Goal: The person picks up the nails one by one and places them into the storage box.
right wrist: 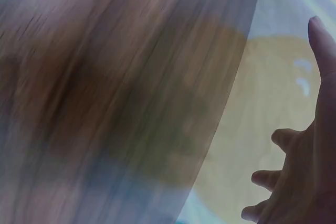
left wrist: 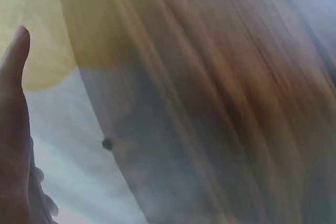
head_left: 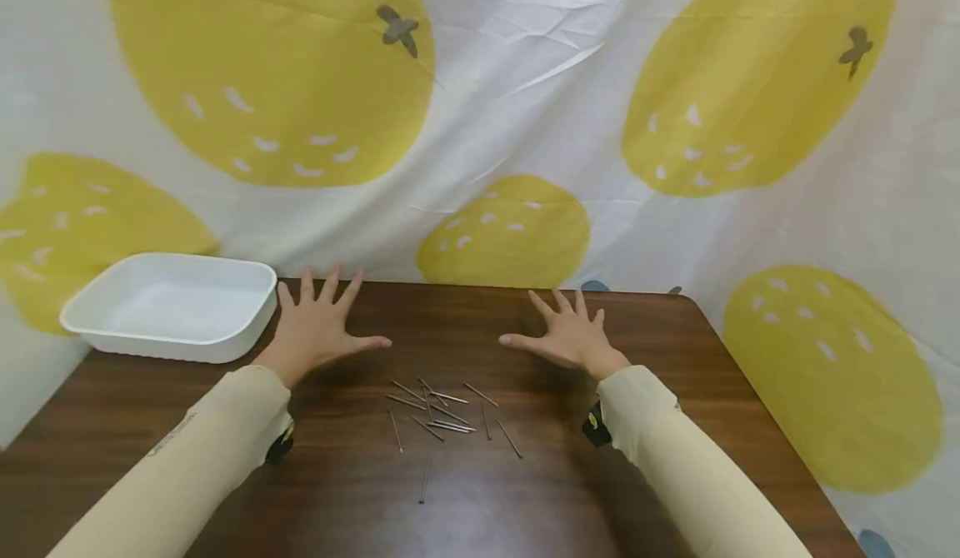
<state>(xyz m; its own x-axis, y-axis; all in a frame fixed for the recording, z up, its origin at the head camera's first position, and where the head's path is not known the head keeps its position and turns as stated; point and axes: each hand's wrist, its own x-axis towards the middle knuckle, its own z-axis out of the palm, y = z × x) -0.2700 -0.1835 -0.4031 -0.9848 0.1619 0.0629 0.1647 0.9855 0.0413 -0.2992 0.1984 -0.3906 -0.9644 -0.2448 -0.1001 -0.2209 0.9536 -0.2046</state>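
Observation:
Both hands are spread with straight fingers and hold nothing. In the head view my left hand (head_left: 311, 333) is at the left, its fingers pointing toward the back edge and its thumb toward the middle. My right hand (head_left: 570, 333) mirrors it on the right, thumb pointing inward. Between and nearer than the hands lies a loose scatter of thin metal nails (head_left: 450, 426), several of them crossing in a small heap and others lying apart. The left wrist view shows my left thumb (left wrist: 16, 77) at its edge; the right wrist view shows my right fingers (right wrist: 283, 140).
A white rectangular tub (head_left: 168, 343) stands at the back left of the dark wooden table (head_left: 525, 491), close by my left hand. Behind the table hangs a white cloth (head_left: 517, 125) printed with yellow lemons. The table's right edge runs beyond my right arm.

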